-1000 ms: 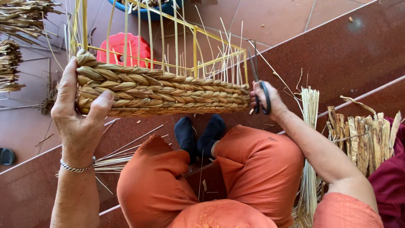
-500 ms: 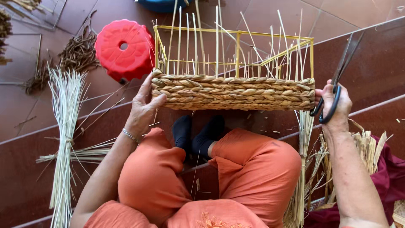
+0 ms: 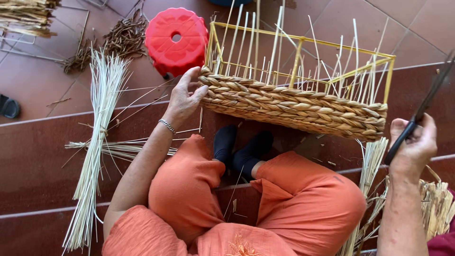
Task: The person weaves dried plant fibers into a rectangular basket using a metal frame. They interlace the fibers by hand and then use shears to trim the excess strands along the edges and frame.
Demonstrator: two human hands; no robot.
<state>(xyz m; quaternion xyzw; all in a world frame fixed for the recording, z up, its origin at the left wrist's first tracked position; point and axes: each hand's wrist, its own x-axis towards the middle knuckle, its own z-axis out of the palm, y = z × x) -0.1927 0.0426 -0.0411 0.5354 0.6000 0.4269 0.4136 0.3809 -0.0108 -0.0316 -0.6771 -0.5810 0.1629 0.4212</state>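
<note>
A half-woven basket (image 3: 294, 102) rests tilted above my knees: braided straw bands around a yellow wire frame (image 3: 303, 40), with thin pale reeds sticking up. My left hand (image 3: 182, 97) grips the basket's left corner, thumb on the braid; a bracelet sits on that wrist. My right hand (image 3: 413, 144) is off the basket's right end and holds dark scissors (image 3: 419, 111) that point up and to the right. I sit cross-legged in orange trousers and black socks.
A red plastic stool (image 3: 176, 40) stands behind the basket's left corner. A tied bundle of pale reeds (image 3: 97, 142) lies on the tiled steps at left. Dry straw piles lie at upper left (image 3: 28, 19) and lower right (image 3: 438, 206). A dark sandal (image 3: 9, 106) sits at far left.
The view has swung left and the basket now sits tilted, right end lower. My right hand has come away from the basket's right edge with the scissors. My left hand keeps its grip.
</note>
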